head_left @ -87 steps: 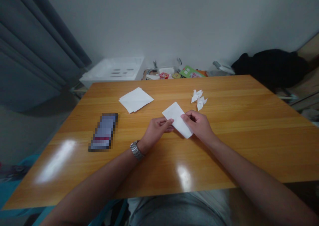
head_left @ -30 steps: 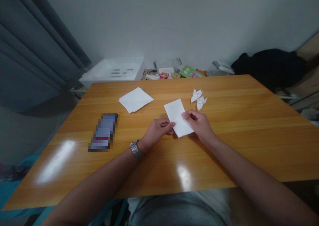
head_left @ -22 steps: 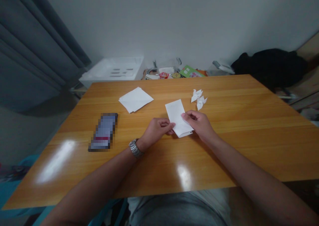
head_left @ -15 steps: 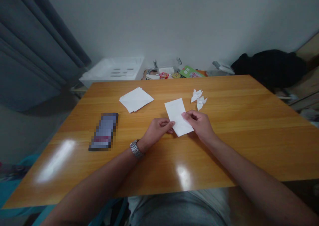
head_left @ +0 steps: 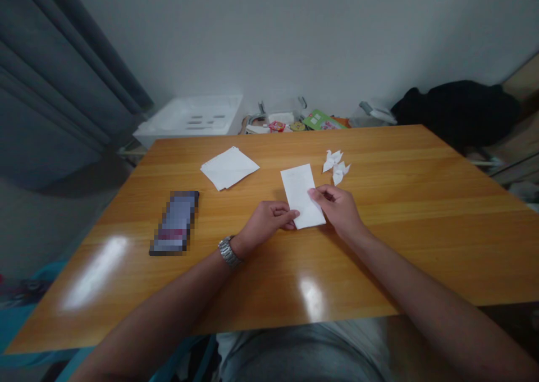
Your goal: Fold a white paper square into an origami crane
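Note:
A folded white paper rectangle (head_left: 300, 191) lies on the wooden table (head_left: 412, 202), its long side pointing away from me. My left hand (head_left: 266, 223), with a metal watch on the wrist, pinches the sheet's near left corner with curled fingers. My right hand (head_left: 337, 209) presses on the sheet's right edge, fingers bent over it. Two small white folded paper figures (head_left: 336, 167) sit just beyond my right hand.
A stack of white paper sheets (head_left: 229, 168) lies at the back left of the table. A phone (head_left: 176, 222) rests to the left of my left hand. A white box (head_left: 191, 118), small clutter and a black bag (head_left: 458, 112) sit behind the table.
The paper rectangle has turned from a slanted lie to nearly straight away from me. Both hands have stayed on its near end, shifting only slightly.

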The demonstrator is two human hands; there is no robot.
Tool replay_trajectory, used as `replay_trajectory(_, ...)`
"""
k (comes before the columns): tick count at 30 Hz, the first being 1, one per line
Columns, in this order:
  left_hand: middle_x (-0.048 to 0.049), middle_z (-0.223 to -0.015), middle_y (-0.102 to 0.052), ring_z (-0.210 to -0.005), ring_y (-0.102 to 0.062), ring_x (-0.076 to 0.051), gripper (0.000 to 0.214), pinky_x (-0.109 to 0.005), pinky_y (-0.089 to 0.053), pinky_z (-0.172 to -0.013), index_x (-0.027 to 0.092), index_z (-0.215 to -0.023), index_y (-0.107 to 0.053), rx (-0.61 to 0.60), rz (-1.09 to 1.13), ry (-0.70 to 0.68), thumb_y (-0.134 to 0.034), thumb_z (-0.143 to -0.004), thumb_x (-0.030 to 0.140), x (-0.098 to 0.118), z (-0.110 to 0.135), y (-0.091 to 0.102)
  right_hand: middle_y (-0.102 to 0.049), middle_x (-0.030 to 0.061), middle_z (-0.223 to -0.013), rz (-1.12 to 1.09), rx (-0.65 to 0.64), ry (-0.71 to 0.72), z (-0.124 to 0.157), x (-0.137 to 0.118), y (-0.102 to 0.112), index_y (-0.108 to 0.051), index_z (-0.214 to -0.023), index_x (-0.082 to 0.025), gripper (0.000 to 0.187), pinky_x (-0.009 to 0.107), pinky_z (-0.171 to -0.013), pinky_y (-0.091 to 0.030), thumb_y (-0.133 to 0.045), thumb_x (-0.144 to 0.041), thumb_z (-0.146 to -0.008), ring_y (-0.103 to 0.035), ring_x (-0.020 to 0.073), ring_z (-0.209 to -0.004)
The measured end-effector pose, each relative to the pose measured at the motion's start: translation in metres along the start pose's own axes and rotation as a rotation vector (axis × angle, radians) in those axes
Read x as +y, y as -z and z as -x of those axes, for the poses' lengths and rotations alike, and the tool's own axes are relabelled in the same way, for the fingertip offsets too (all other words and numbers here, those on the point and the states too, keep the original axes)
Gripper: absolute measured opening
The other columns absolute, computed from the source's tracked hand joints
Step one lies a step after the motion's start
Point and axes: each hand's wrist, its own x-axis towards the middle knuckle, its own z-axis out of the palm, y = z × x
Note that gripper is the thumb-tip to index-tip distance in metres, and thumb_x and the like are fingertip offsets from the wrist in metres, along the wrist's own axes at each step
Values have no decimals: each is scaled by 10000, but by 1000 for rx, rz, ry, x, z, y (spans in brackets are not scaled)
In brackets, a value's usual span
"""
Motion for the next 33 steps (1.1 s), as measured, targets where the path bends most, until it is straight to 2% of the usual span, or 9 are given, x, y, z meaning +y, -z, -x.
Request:
replay_trajectory(8, -56, -752, -735, -665, -686, -117, 264, -202, -570, -649, 122, -825, -716, 51, -45, -38, -718, -875, 381, 8, 3, -2, -699, 23, -744, -37, -7, -8, -1, 1, 1, -718, -764, -184, 310, 286, -643, -466, -738, -490, -808, -598, 168, -676)
replay_trajectory(21, -54, -799, -736, -688, -676, -126, 332, -222, -563, -675, 127, -892, -716, 94, -65, -100, -700, -874, 458, 5, -1, 3, -737, 44, -776, -65, -20, -24, -4, 5, 3, -755, -809, -179, 345, 296, -650, -502, -777, -519, -759, -643, 186, -697)
replay_trajectory(28, -70, -795, -747, -702, -699, -129, 333, -209, -556, -668, 129, -885, -714, 5, -103, -82, -683, -896, 460, 3, 1, 2, -744, 49, -786, -86, 29, -40, -5, 6, 5, -766, -826, -173, 335, 304, -667, -503, -790, -500, -757, -643, 182, -695)
replay_trajectory(33, -83, -794, -764, -692, -710, -131, 299, -211, -561, -665, 122, -866, -709, 9, -69, -32, -721, -877, 421, 3, 1, 2, -733, 40, -762, -75, 33, -34, -4, 4, 4, -766, -808, -173, 320, 293, -647, -482, -790, -488, -759, -630, 177, -683)
